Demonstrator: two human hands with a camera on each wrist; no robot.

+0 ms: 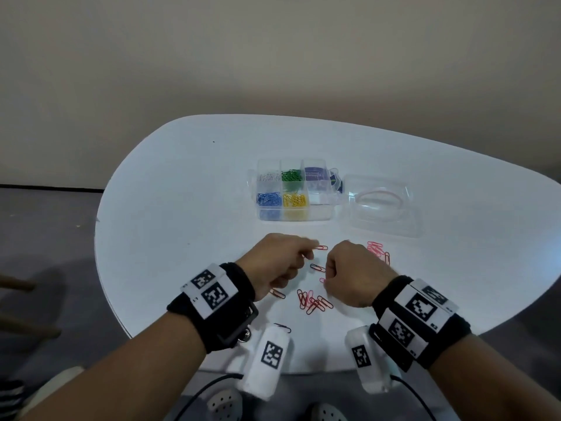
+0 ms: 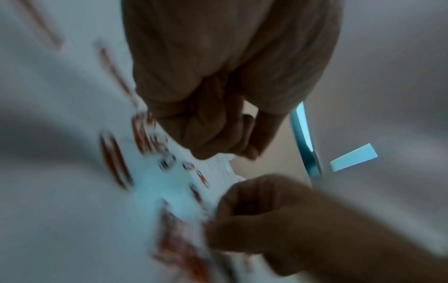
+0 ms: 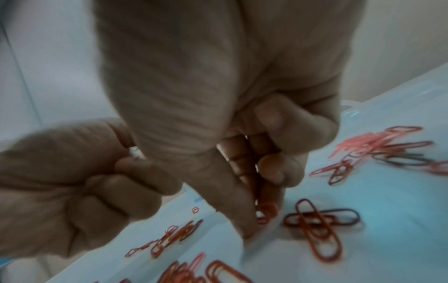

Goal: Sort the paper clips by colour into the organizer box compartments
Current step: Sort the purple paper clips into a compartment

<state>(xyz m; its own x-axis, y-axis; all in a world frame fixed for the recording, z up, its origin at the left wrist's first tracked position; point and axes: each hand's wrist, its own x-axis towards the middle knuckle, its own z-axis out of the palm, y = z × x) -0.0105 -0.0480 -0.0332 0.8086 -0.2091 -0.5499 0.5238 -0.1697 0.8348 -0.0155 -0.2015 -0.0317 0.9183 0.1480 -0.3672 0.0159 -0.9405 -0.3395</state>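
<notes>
The clear organizer box (image 1: 318, 212) stands mid-table and holds white, green, blue and yellow clips in separate compartments. Loose red and pink paper clips (image 1: 312, 300) lie in front of it, with a pink heap (image 1: 376, 250) to the right and a dark clip (image 1: 317, 267) between my hands. My left hand (image 1: 306, 253) has curled fingers and pinches a red clip (image 1: 321, 247) at its tips. My right hand (image 1: 329, 275) is curled just above the table; in the right wrist view its thumb and fingers (image 3: 242, 220) pinch red clips (image 3: 267, 210). The left wrist view is blurred.
The box's clear lid (image 1: 382, 205) lies open to the right with a pink rubber band (image 1: 379, 197) in it. A single red clip (image 1: 277, 293) lies under my left wrist and a dark one (image 1: 283, 327) near the table's front edge (image 1: 303, 372).
</notes>
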